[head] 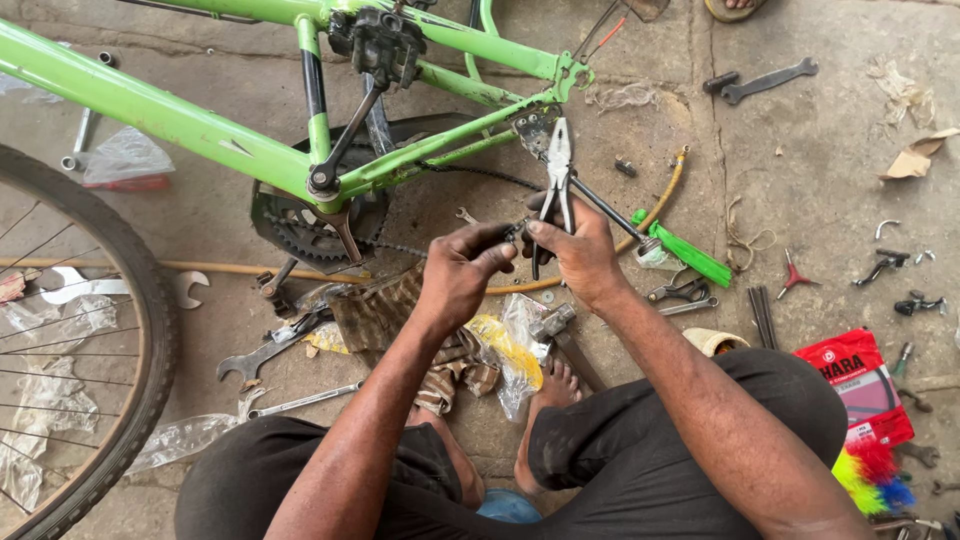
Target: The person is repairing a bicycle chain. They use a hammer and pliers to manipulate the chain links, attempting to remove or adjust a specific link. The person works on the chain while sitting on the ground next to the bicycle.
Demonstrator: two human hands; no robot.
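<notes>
My right hand (580, 250) grips a pair of metal pliers (558, 165) whose jaws point up toward the rear dropout of a bright green bicycle frame (170, 115). My left hand (462, 268) pinches a small dark metal part (512, 233) just beside the right hand, fingertips almost touching. Both hands hover above the concrete floor, below the frame's chainstay. The crank and chainring (315, 215) sit to the left of my hands.
A spoked wheel with tyre (150, 330) lies at the left. Spanners (262, 352), a green-handled tool (690, 255), a red packet (862, 385), plastic wrappers, a cloth and small parts litter the floor. Another spanner (768, 80) lies at upper right. My bare feet (545, 395) rest below.
</notes>
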